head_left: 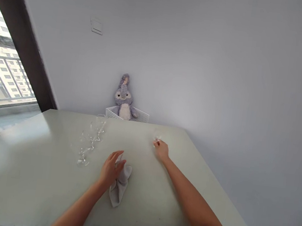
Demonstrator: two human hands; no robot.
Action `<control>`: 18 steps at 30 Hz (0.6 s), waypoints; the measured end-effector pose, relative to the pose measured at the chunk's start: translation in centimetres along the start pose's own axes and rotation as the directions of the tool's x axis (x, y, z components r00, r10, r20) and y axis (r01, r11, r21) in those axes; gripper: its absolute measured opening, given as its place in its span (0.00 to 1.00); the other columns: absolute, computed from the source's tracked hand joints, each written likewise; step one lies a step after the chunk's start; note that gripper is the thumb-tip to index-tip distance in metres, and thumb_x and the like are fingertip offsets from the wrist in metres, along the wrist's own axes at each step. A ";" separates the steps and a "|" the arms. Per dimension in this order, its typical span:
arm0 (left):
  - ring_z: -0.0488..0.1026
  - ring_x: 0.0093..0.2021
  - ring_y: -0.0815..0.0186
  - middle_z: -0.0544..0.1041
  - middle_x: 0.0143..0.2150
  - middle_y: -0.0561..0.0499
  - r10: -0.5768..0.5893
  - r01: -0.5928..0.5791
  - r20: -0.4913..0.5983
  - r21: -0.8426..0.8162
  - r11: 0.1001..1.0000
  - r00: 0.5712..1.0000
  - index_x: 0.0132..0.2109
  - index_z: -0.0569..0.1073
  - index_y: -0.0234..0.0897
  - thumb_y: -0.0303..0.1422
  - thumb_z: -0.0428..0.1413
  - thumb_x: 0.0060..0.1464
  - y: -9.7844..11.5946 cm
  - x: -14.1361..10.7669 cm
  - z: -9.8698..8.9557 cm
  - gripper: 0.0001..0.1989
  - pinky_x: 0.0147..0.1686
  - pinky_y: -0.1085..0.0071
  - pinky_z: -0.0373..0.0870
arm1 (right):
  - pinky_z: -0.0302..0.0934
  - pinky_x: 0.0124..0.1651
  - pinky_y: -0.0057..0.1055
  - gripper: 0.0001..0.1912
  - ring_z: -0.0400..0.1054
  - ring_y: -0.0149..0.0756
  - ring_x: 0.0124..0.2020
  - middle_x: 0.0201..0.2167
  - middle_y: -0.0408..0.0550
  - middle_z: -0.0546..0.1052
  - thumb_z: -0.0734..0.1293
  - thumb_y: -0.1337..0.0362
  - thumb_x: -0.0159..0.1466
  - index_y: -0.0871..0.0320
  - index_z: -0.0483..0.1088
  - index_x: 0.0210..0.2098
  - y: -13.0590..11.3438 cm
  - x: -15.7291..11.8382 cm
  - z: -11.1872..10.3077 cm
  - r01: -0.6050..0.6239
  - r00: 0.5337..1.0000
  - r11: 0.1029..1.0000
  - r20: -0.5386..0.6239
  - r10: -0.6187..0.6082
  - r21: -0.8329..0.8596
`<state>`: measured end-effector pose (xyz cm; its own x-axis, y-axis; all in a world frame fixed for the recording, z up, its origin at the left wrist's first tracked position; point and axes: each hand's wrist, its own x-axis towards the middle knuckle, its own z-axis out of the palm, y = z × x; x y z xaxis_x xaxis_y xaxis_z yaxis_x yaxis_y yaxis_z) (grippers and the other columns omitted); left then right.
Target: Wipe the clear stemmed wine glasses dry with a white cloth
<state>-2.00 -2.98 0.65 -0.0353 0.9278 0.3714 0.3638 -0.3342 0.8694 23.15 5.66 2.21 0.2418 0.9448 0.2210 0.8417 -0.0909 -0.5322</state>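
My left hand point(111, 168) is over a crumpled light-grey cloth point(120, 186) near the front middle of the table. Its thumb and fingers are apart, with the upper end of the cloth showing in the gap between them. Farther off and to the right, my right hand point(161, 150) has its fingertips pinched at the low part of a small clear glass point(157, 137), which is faint against the pale tabletop. A row of several clear stemmed glasses point(91, 141) stands left of my left hand; their outlines partly overlap.
The pale table point(36, 172) meets a plain wall at the right. Past its far edge sits a purple plush toy point(126, 99) in a white perforated basket point(142, 116). A light switch point(96, 26) is on the wall. At left is a window point(3, 69).
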 end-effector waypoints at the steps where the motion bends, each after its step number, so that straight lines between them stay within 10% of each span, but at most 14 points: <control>1: 0.67 0.47 0.56 0.72 0.44 0.47 0.004 -0.005 0.004 0.062 0.998 1.000 0.43 0.72 0.42 0.39 0.55 0.45 -1.0 0.0 -0.1 0.16 0.49 0.55 0.59 | 0.55 0.36 0.26 0.14 0.68 0.35 0.36 0.33 0.50 0.75 0.58 0.60 0.60 0.59 0.72 0.34 1.3 1.6 -0.1 -0.045 0.999 0.999 -0.016 0.045 -0.001; 10: 0.69 0.40 0.59 0.74 0.40 0.47 -0.002 -0.008 0.062 0.158 0.987 0.998 0.41 0.72 0.42 0.36 0.51 0.49 -3.5 0.1 0.5 0.12 0.42 0.60 0.63 | 0.55 0.37 0.30 0.17 0.67 0.43 0.39 0.38 0.58 0.74 0.60 0.59 0.57 0.63 0.72 0.39 8.2 10.0 0.9 -0.267 0.958 0.963 -0.097 0.270 0.044; 18: 0.68 0.39 0.64 0.72 0.38 0.48 0.054 -0.090 0.136 0.278 0.956 0.989 0.38 0.71 0.38 0.33 0.46 0.53 -2.7 -0.1 0.6 0.11 0.41 0.64 0.64 | 0.55 0.37 0.33 0.16 0.67 0.43 0.35 0.31 0.55 0.73 0.62 0.60 0.54 0.64 0.71 0.37 9.9 11.7 1.7 -0.304 0.935 0.942 -0.142 0.324 0.145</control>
<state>-2.46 -2.10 -1.97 0.1110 0.9224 0.3699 0.6101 -0.3571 0.7073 33.48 16.35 -1.80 0.5672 0.8097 0.1502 0.6489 -0.3271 -0.6869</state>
